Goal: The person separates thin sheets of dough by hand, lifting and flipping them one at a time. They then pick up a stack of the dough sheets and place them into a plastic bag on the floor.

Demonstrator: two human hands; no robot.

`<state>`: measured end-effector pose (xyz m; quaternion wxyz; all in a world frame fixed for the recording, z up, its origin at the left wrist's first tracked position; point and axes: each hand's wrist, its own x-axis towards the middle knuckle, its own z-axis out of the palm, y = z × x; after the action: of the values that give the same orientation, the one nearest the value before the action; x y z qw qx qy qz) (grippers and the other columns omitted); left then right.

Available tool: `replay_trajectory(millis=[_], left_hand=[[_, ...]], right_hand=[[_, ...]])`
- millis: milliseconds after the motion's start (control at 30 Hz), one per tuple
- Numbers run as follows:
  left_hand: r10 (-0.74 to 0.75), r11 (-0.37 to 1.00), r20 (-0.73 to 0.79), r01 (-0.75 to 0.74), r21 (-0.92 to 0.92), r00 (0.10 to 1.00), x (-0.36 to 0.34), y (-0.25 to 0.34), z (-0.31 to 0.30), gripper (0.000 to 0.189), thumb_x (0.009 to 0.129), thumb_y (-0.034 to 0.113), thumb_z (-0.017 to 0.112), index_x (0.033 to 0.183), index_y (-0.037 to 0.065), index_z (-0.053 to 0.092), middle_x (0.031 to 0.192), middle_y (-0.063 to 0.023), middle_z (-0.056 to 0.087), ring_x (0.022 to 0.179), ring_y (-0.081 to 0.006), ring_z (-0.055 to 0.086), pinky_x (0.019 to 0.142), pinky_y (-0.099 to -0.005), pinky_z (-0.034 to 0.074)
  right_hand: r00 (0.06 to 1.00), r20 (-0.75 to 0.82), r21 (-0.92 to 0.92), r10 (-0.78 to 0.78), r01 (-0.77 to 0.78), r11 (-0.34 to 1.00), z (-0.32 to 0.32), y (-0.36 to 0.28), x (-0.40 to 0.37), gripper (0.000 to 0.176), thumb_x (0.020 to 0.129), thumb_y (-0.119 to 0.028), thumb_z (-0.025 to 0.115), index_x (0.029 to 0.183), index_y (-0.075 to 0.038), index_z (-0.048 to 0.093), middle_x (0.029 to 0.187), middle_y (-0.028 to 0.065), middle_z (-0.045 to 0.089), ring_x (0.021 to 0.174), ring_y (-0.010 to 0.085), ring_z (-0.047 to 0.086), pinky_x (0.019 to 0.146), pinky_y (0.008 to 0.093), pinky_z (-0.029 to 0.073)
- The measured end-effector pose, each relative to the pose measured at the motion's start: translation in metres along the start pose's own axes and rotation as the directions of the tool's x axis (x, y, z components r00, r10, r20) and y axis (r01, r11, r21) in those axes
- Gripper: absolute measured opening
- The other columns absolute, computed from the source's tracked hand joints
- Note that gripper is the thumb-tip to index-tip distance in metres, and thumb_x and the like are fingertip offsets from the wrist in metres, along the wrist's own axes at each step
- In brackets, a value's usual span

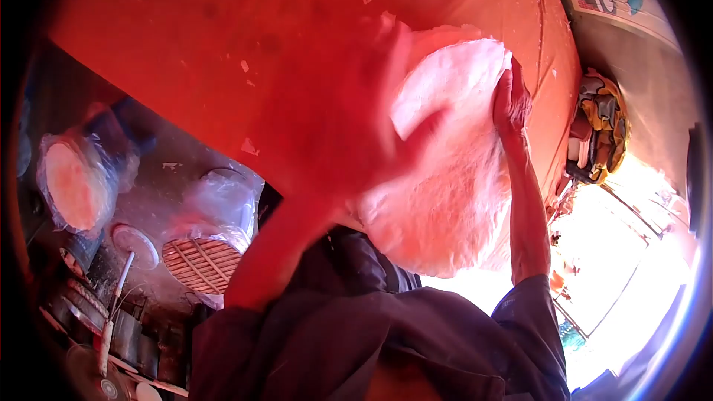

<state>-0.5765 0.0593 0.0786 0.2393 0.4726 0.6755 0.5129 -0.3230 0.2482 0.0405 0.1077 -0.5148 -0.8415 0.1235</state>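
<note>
A large, thin, pale sheet, dough-like with a ragged edge, hangs in front of me above my lap. My right hand grips its upper right edge, the thumb on the near side. Across the sheet's left side passes my left hand, smeared by motion, its thumb stretched away from the other fingers and overlapping the sheet. Behind both hands spreads a red-orange cloth-like surface dotted with small pale scraps.
At lower left are a slatted round basket with clear plastic over it and a plastic-wrapped round thing. A small white disc is near them. To the right, a bundle of cloths lies by the wall, above a brightly lit area.
</note>
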Motion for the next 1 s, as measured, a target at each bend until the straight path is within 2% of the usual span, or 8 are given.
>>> replay_trajectory(millis=[100,200,333,400,500,600,700,1000], left_hand=[[-0.436,0.534,0.283,0.498,-0.683,0.855,0.025,-0.042,0.006,0.050,0.100,0.036,0.050,0.136,0.001,0.051,0.139,-0.0111,0.052,0.131,-0.0252,0.044,0.110,-0.0364,0.033],[-0.404,0.144,0.455,0.546,-0.825,0.794,0.033,-0.066,0.020,0.052,0.100,0.038,0.049,0.137,0.001,0.050,0.140,-0.0110,0.050,0.132,-0.0249,0.043,0.110,-0.0364,0.032],[-0.345,0.103,0.501,0.562,-0.821,0.794,0.026,-0.063,0.033,0.054,0.100,0.040,0.047,0.138,0.002,0.048,0.141,-0.0109,0.049,0.132,-0.0246,0.042,0.111,-0.0363,0.031],[-0.340,0.100,0.505,0.565,-0.819,0.793,0.023,-0.062,0.035,0.055,0.100,0.041,0.046,0.139,0.002,0.047,0.142,-0.0108,0.048,0.133,-0.0244,0.042,0.111,-0.0362,0.031],[-0.335,0.113,0.498,0.559,-0.821,0.800,0.017,-0.055,0.039,0.056,0.100,0.042,0.044,0.140,0.002,0.045,0.143,-0.0108,0.047,0.133,-0.0241,0.041,0.112,-0.0361,0.030],[-0.339,0.136,0.478,0.545,-0.828,0.810,0.010,-0.046,0.043,0.058,0.100,0.044,0.043,0.141,0.002,0.044,0.144,-0.0107,0.045,0.134,-0.0239,0.040,0.112,-0.0361,0.030],[-0.336,0.139,0.470,0.537,-0.832,0.816,0.006,-0.041,0.044,0.059,0.101,0.045,0.041,0.142,0.002,0.042,0.145,-0.0106,0.044,0.135,-0.0236,0.039,0.113,-0.0360,0.029],[-0.281,0.152,0.492,0.544,-0.825,0.824,-0.007,-0.026,0.021,0.064,0.101,0.050,0.037,0.145,0.003,0.038,0.148,-0.0104,0.041,0.136,-0.0228,0.037,0.114,-0.0358,0.027]], right_hand=[[0.997,-0.013,-0.002,-0.077,0.077,0.997,-0.006,0.000,0.002,0.046,0.101,-0.040,0.036,0.133,-0.010,0.050,0.123,0.0228,0.059,0.116,0.0433,0.055,0.097,0.0478,0.043],[0.998,-0.027,0.070,-0.048,0.050,0.996,-0.046,0.003,0.000,0.056,0.099,-0.046,0.044,0.141,-0.010,0.044,0.140,0.0197,0.048,0.130,0.0338,0.045,0.105,0.0410,0.037],[0.937,-0.278,0.213,0.210,-0.153,0.965,-0.090,0.074,-0.062,0.063,0.098,-0.051,0.042,0.146,-0.010,0.038,0.146,0.0153,0.042,0.131,0.0294,0.044,0.106,0.0424,0.037],[0.838,0.009,0.416,0.546,-0.500,0.760,-0.089,0.114,-0.123,0.066,0.099,-0.054,0.040,0.147,-0.010,0.035,0.146,0.0136,0.042,0.130,0.0284,0.045,0.105,0.0438,0.038],[0.601,0.622,0.659,0.503,-0.748,0.078,-0.091,0.110,-0.180,0.065,0.100,-0.052,0.037,0.144,-0.005,0.038,0.138,0.0122,0.051,0.124,0.0258,0.050,0.104,0.0417,0.039],[0.658,0.449,0.580,0.604,-0.729,0.363,-0.085,0.107,-0.203,0.061,0.102,-0.047,0.035,0.140,0.000,0.043,0.132,0.0124,0.056,0.121,0.0242,0.053,0.106,0.0381,0.038],[0.698,0.410,0.871,0.588,-0.491,-0.024,-0.068,0.090,-0.198,0.058,0.102,-0.045,0.037,0.137,0.001,0.046,0.131,0.0128,0.056,0.119,0.0240,0.054,0.105,0.0357,0.040],[0.670,0.339,0.875,0.660,-0.483,0.042,-0.062,0.079,-0.199,0.056,0.102,-0.045,0.038,0.137,-0.002,0.047,0.132,0.0093,0.055,0.120,0.0218,0.052,0.104,0.0345,0.039]])
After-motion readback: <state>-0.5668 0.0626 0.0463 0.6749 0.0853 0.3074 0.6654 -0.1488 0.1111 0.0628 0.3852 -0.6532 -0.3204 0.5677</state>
